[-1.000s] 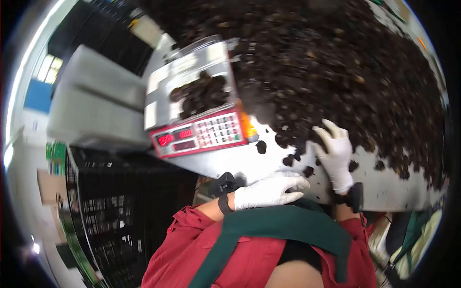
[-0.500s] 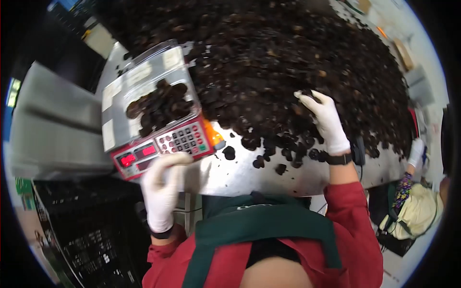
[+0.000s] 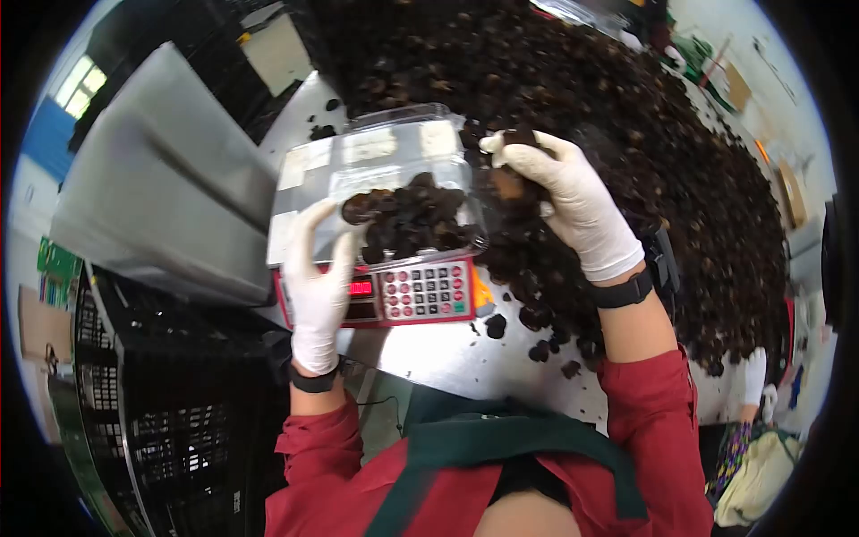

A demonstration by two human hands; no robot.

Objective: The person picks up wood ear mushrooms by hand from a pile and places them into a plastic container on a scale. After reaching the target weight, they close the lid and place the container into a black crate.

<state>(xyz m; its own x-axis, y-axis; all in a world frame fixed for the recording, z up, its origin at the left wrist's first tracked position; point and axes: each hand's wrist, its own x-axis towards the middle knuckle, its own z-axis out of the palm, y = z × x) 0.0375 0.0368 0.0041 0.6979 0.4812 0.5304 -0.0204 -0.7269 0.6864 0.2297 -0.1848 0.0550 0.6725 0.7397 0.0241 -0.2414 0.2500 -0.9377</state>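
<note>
A red-framed scale (image 3: 420, 291) stands on the metal table, with a clear plastic tray (image 3: 394, 174) on top. Dark brown, shrivelled pieces (image 3: 412, 219) lie in the tray. My left hand (image 3: 322, 286), in a white glove, is over the scale's front left corner, thumb and fingers apart at the tray's left side, holding nothing. To the right of the tray, my gloved right hand (image 3: 568, 192) has its fingers closed round some dark pieces (image 3: 519, 179), just above the big pile.
A large heap of dark pieces (image 3: 644, 170) covers much of the metal table (image 3: 429, 353). Grey bins (image 3: 170, 179) stand at the left above black crates (image 3: 188, 430). At the lower right, a co-worker's gloved hand (image 3: 755, 371) reaches to the table.
The view has turned, so the scale appears further right. My left hand has moved up to the tray's left side. My right hand has come nearer the tray and now holds more dark pieces.
</note>
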